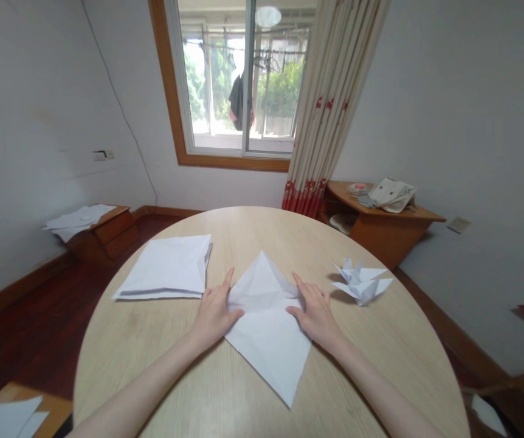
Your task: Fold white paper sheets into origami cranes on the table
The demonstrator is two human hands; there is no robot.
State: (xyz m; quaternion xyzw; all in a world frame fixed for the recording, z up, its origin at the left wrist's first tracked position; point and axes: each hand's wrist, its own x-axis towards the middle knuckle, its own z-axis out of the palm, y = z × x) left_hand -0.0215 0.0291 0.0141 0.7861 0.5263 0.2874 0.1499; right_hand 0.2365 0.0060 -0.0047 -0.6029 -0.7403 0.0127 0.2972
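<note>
A sheet of white paper [266, 340] lies folded into a pointed diamond shape in the middle of the round light-wood table [371, 340]. My left hand [215, 315] rests flat on its left side, and my right hand [317, 313] rests flat on its right side. Neither hand lifts the paper. To the left of my left hand lies a stack of white paper sheets [166, 267]. A folded white paper crane [360, 283] sits to the right of my right hand, apart from it.
A low wooden cabinet [102, 234] with white papers on top stands at the left wall. A wooden corner table [385, 228] holds a cloth bag. White paper sheets [6, 420] lie on a wooden surface at bottom left. The table's rounded edge borders a dark wood floor.
</note>
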